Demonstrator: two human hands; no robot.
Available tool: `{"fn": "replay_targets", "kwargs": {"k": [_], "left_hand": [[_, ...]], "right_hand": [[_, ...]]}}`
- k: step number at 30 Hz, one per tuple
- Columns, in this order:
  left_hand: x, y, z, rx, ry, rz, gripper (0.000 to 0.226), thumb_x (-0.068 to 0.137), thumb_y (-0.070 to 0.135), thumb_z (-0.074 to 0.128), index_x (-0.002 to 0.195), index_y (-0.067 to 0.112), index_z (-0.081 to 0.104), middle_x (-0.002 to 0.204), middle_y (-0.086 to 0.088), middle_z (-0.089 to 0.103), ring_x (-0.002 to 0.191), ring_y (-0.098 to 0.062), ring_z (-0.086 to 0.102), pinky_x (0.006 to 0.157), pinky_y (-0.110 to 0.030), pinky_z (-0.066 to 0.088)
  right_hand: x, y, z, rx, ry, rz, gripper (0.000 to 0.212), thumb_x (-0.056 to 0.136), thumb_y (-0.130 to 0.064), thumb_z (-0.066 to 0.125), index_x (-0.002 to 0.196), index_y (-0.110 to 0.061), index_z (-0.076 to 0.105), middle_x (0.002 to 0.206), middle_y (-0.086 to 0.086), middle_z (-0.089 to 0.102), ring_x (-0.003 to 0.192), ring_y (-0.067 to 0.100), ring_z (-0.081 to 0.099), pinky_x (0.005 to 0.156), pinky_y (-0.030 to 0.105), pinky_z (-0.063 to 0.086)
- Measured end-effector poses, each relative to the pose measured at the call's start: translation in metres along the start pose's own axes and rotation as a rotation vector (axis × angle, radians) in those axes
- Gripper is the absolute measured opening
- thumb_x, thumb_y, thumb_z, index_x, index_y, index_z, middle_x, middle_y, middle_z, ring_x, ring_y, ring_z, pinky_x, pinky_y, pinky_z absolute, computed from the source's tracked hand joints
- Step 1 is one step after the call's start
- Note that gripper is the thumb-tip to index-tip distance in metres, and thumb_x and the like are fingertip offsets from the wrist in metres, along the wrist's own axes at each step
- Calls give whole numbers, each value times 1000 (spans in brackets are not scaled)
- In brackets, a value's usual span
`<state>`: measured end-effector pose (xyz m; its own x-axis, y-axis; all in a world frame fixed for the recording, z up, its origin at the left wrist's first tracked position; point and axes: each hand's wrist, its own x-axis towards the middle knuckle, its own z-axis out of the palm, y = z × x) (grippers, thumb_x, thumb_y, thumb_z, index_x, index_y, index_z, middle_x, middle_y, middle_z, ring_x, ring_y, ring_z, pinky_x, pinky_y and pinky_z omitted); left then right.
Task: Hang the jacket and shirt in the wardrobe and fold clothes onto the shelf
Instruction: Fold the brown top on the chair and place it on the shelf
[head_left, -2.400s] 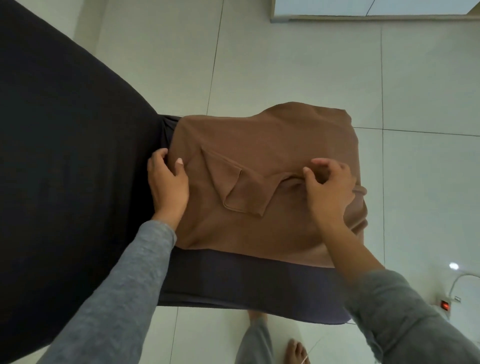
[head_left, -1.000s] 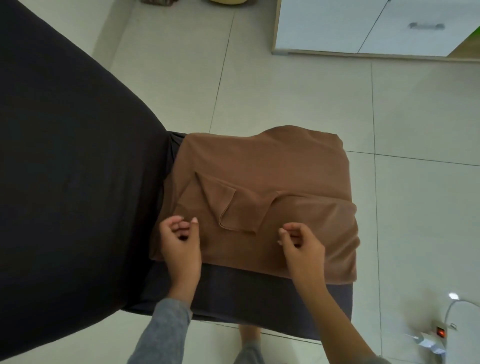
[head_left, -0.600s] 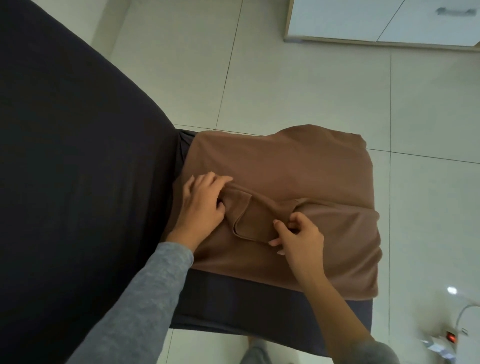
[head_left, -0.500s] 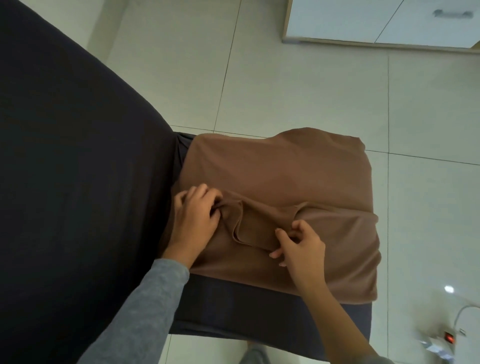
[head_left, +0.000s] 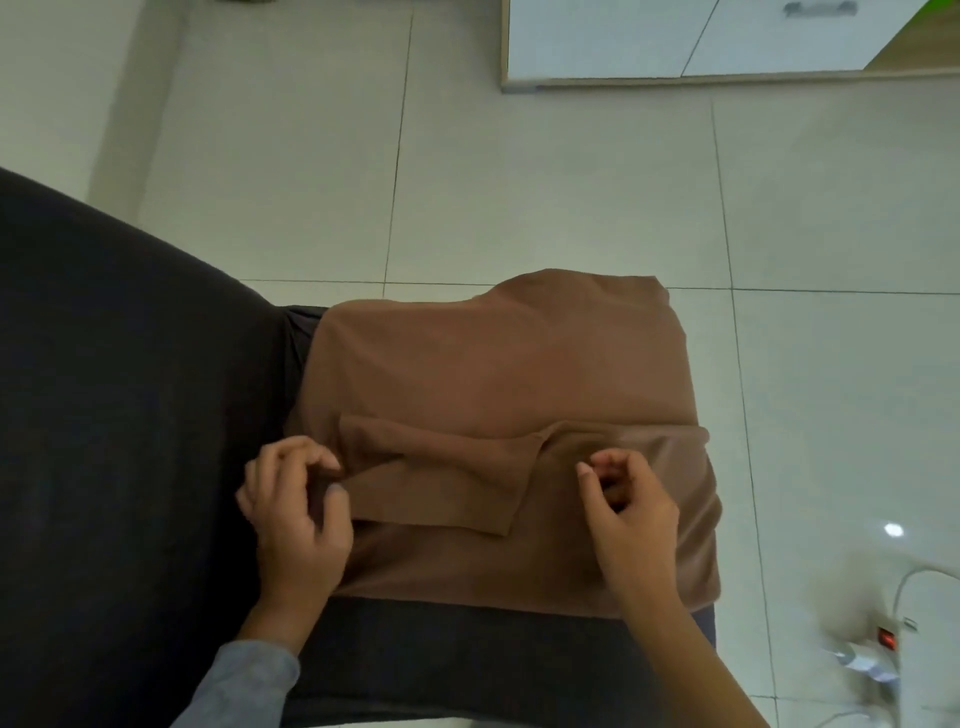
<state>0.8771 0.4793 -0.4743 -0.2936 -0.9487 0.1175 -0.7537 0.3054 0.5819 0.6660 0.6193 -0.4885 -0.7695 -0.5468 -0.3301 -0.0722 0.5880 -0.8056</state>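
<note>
Garment, brown: I am seeing it lying folded flat on the dark grey covered surface, reaching that surface's far and right edges. Folded sleeve: lying across the garment's near half.

Left hand: resting at the sleeve's left end, thumb and forefinger curling in and pinching the fabric edge there.

Right hand: sitting over the sleeve's right end, fingers curling inward; whether they are gripping cloth I cannot tell.

Grey cuff: covering the left wrist.

Black cloth: filling the left side, just beside the garment.

Tiled floor: showing beyond the surface.

White cabinet: standing at far right.

Power strip, red switch: lying on the floor, near right.
</note>
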Motion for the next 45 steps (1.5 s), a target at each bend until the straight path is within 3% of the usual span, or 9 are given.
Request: {"fn": "replay_targets", "kwargs": {"k": [3,6,10,13,19,25,36,41,45], "left_hand": [[24,13,10,-85,-49,135,19,84,21,46,87,9,61,95,3,54,91,-15,49,82,-26,35],[41,5,21,34,-377,231,32,84,38,48,100,17,66,102,6,56,101,-16,51,90,-26,36],[45,-15,22,168,-543,170,30,82,36,65,104,16,68,107,1,56,107,-16,45,91,-23,31],[51,-15,18,115,-453,142,9,81,6,70,90,9,69,93,-4,61,93,-22,55,81,-17,34],[64,-21,19,130,-403,5,8,85,3,65,93,4,68,94,-11,63,92,-27,58,82,-23,41],[39,15,35,355,-161,154,25,89,5,51,112,3,60,116,-16,55,110,-32,48,97,-50,39],[10,135,128,210,-551,445,26,88,51,47,101,30,56,103,14,49,97,-7,42,83,-27,24],[14,165,158,249,-610,514,15,87,44,55,89,29,56,91,17,46,93,-10,43,82,-28,21],[18,169,162,264,-606,520,17,88,45,42,86,29,49,84,15,47,84,-8,40,74,-28,21]], "right_hand": [[24,-1,-8,-136,-17,-168,21,86,-20,65,98,-33,54,102,-14,53,79,3,54,69,7,42],[40,-6,-8,-242,-165,-362,31,85,-21,66,114,-28,59,111,-12,48,98,6,49,81,7,39],[49,-17,4,-460,-390,-579,32,83,-22,67,115,-24,63,116,-4,52,103,16,49,85,28,48],[58,-18,9,-469,-503,-477,16,85,-22,64,101,-22,67,106,-4,56,96,17,54,81,36,50],[72,-23,24,-181,-360,-316,11,83,-2,60,84,-9,69,85,4,60,73,14,49,76,32,45],[54,4,16,-298,-46,-395,16,90,-15,57,105,-17,62,115,0,54,109,15,46,92,26,41],[88,78,-63,-114,-42,-155,54,75,10,38,121,-15,53,125,1,50,108,18,52,98,35,45],[117,115,-84,-318,-289,31,30,86,4,42,110,-8,56,113,7,54,103,26,53,88,35,43],[121,127,-92,-103,-271,110,16,94,-5,37,91,-15,50,82,-4,54,77,16,50,62,22,36]]}}
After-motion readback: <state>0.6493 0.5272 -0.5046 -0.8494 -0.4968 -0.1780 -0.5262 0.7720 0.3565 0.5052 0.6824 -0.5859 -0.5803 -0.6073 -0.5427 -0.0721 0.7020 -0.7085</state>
